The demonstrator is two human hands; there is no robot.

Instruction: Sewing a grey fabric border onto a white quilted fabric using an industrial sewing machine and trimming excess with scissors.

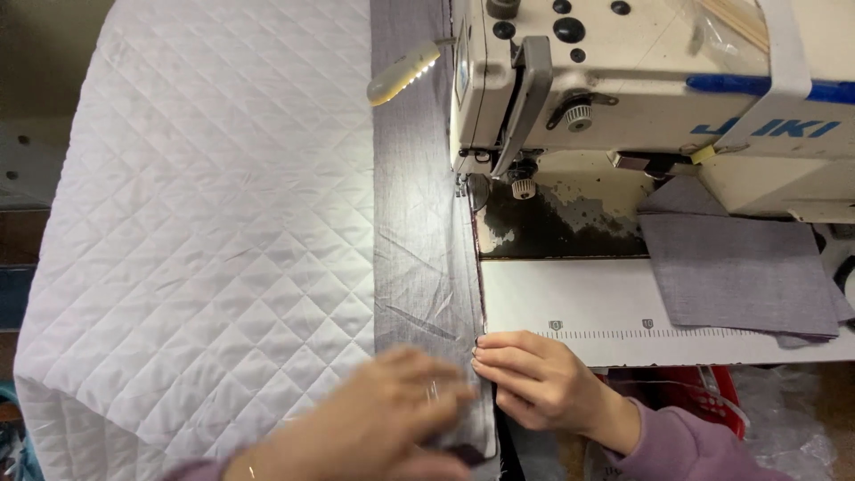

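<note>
Down near the table's front edge, the grey fabric strip [423, 258] lies under both hands: the left hand [374, 428], blurred, presses flat with fingers spread; the right hand [534, 379] lays its fingertips on the strip's right edge. It runs far toward the sewing machine [623, 98], joined to white quilted fabric [205, 223] on its left; bare table [570, 303] lies right

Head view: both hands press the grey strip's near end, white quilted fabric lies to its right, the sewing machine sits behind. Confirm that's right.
One detail is wrong. In the head view the white quilted fabric lies left of the grey strip, not right. The left hand and right hand do press its near end, and the sewing machine sits behind.
</note>
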